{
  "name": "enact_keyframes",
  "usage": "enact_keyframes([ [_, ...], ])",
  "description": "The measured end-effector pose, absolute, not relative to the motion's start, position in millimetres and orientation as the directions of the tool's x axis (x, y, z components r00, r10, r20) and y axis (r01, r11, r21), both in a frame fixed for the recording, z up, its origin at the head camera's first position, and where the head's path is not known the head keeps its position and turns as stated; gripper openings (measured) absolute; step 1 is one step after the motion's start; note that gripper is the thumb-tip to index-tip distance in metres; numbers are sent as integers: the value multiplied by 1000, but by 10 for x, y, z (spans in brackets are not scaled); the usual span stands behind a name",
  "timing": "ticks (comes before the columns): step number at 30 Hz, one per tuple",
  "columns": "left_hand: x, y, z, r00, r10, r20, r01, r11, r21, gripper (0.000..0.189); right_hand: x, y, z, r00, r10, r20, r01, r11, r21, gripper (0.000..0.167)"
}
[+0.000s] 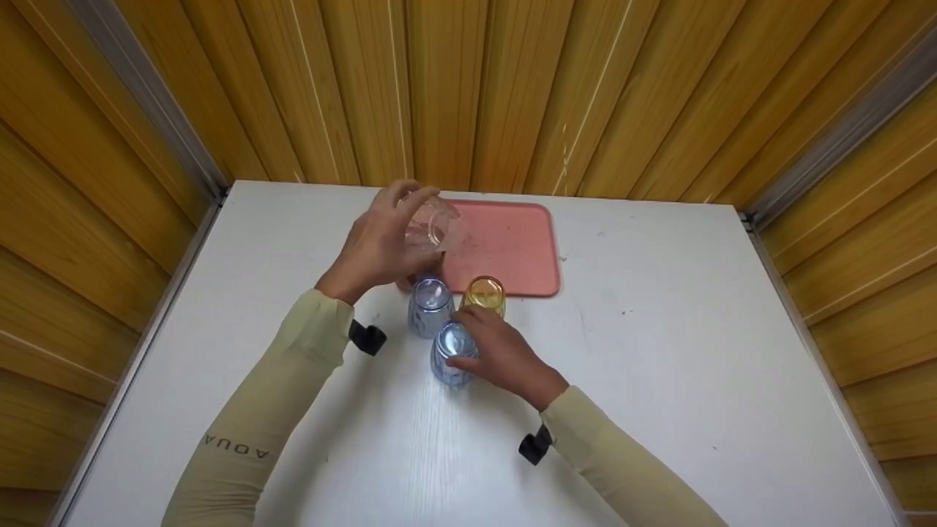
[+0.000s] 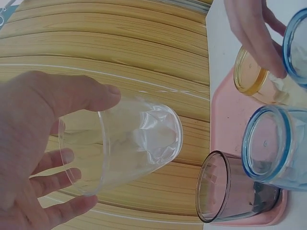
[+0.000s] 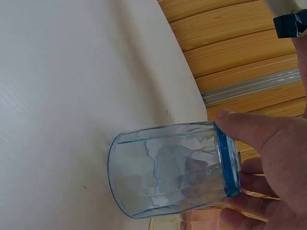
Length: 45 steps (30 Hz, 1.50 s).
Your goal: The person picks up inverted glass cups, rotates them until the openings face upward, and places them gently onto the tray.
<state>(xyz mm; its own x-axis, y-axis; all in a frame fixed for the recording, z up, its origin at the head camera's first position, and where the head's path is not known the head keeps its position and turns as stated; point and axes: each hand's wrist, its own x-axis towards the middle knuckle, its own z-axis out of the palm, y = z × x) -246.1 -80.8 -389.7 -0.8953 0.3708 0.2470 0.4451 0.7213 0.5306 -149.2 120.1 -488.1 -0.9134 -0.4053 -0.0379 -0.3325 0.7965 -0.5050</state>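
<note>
My left hand (image 1: 384,238) grips a clear drinking glass (image 2: 139,139) near its rim, thumb on one side and fingers on the other, over the left part of a pink tray (image 1: 505,249). My right hand (image 1: 505,351) holds an upside-down blue glass (image 3: 168,170) round its base, with the rim down at the white table. Just behind it stand a second inverted blue glass (image 1: 430,307) and an inverted yellow glass (image 1: 485,293). In the left wrist view, a dark smoky glass (image 2: 230,189) stands upright on the tray, mostly hidden by my left hand in the head view.
The white table (image 1: 659,366) runs up to wood-patterned walls (image 1: 498,95) at the back and both sides. Metal strips (image 1: 827,139) line the corners. The pink tray lies along the table's far edge. A black wrist camera (image 1: 368,339) sits below my left cuff.
</note>
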Motion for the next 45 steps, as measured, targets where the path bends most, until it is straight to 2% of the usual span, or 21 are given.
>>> enact_keyframes([
  [10,-2493,-832,-3898,-892,377,251,452,715,533,76,-1525,1129,-4816,-920,-368,-136,-263,835,-483,69],
  [22,-2566,-814,-3889,-906,345,246,424,731,535,77,-1537,1037,-4770,-922,-369,-120,-294,867,-403,69],
  [37,-2629,-818,-3909,-907,337,254,422,738,526,71,-1557,1010,-4754,-928,-323,-184,-225,882,-414,69],
  [45,-2661,-818,-3913,-912,326,248,409,733,543,80,-1549,1011,-4764,-924,-363,-120,-297,880,-371,67],
])
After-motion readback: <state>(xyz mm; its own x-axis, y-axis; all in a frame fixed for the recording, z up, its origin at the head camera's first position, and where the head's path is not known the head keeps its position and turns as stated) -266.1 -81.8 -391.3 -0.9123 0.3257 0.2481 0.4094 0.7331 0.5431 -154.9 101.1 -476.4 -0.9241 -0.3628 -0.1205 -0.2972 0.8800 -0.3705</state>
